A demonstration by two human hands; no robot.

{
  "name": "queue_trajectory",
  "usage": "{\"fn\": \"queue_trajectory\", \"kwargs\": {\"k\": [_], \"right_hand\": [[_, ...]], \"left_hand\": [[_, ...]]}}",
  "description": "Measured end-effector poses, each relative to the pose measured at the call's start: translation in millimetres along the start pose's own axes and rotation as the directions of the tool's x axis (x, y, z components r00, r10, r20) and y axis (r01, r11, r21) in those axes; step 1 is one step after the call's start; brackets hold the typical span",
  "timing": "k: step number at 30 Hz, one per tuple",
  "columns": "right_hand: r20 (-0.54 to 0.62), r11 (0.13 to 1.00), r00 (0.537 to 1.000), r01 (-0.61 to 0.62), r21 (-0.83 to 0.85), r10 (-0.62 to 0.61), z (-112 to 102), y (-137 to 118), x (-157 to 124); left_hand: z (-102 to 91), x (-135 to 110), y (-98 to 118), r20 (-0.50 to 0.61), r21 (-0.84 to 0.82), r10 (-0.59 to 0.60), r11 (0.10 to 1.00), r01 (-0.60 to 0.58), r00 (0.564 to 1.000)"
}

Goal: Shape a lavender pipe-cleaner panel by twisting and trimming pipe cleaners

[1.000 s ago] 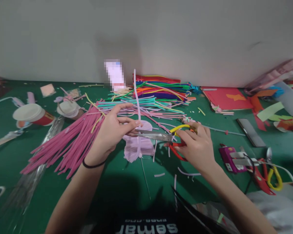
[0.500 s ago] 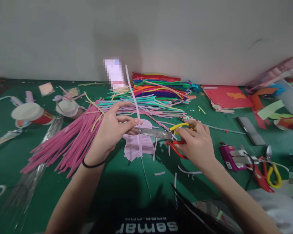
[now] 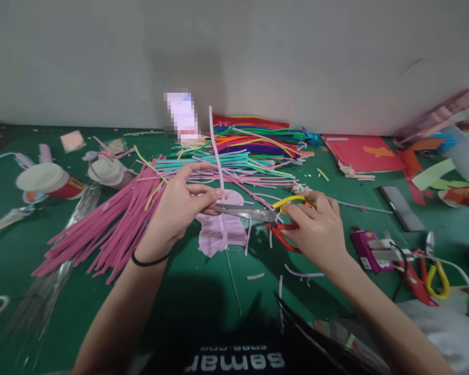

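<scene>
Between thumb and fingers, my left hand [image 3: 185, 200] pinches a pale lilac pipe cleaner [image 3: 216, 148] that stands nearly upright. My right hand [image 3: 315, 221] grips needle-nose pliers [image 3: 254, 213] by their yellow and red handles. The metal jaws reach left to my left fingertips; whether they bite on the pipe cleaner is hidden. Below them on the table lies a wavy-edged lilac piece [image 3: 234, 232] made of rows of pipe cleaner, with a thin wire stem [image 3: 234, 286] pointing toward me. Short lilac offcuts [image 3: 255, 277] lie around it.
Pink pipe cleaners [image 3: 101, 229] fan out at left, beside a paper cup [image 3: 47, 182]. Multicoloured pipe cleaners [image 3: 254, 140] are piled by the wall near a lit, blurred screen [image 3: 183, 117]. At right lie a red folder [image 3: 363, 154], a phone [image 3: 402, 208], a purple box [image 3: 365, 252] and more pliers [image 3: 437, 276].
The upper end of the lilac pipe cleaner has swung slightly to the right and stands straighter. Both hands and the pliers have barely moved.
</scene>
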State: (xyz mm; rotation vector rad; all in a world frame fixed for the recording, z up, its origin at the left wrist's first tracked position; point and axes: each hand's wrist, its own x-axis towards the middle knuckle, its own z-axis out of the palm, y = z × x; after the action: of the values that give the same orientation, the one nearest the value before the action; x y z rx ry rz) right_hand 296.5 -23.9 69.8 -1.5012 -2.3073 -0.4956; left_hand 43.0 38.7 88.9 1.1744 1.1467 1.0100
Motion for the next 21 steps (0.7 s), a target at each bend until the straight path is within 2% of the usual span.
{"fn": "queue_trajectory", "kwargs": {"k": [13, 21], "right_hand": [[0.015, 1.0, 1.0, 0.006, -0.008, -0.005, 0.0, 1.0, -1.3], [-0.091, 0.999, 0.996, 0.001, -0.038, -0.004, 1.2, 2.0, -2.1]], "left_hand": [[0.9, 0.0, 0.0, -0.019, 0.024, 0.022, 0.999, -0.021, 1.0], [-1.1, 0.5, 0.3, -0.025, 0.009, 0.037, 0.999, -0.037, 0.999]]}}
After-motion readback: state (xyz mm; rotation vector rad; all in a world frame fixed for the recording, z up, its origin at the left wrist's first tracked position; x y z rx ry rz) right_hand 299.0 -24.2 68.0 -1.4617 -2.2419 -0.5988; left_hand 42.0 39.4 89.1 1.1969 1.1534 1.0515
